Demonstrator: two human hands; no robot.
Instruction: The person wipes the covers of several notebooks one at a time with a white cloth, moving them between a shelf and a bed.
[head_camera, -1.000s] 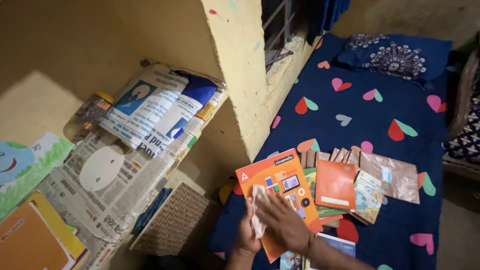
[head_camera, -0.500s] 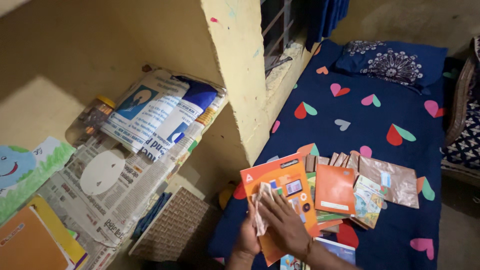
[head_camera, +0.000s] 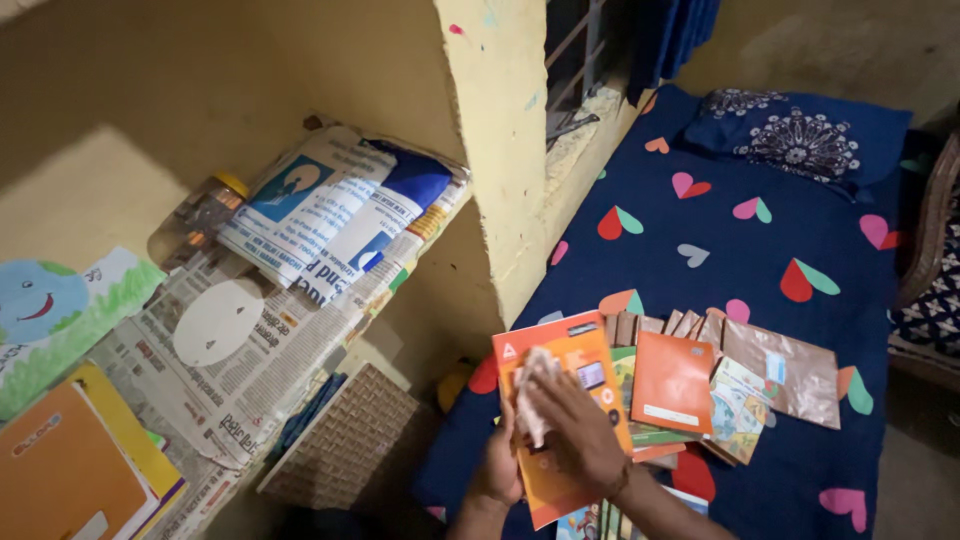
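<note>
— While the left hand (head_camera: 497, 465) is gripping the orange notebook (head_camera: 560, 420) by its left edge, is it steadying it enough?

— It looks so; the book is tilting above the near left edge of the blue heart-print bed (head_camera: 720, 230), just left of the spread of other notebooks (head_camera: 700, 385). Keeping that hold firm would stop the cover sliding.

— And the right hand (head_camera: 575, 430)?

— It is pressing a pale cloth (head_camera: 533, 395) flat against the cover, fingers spread over it rather than clenched. Wiping in long strokes toward the free edge, with even pressure, would likely be lifting dust best without creasing the cover.
</note>
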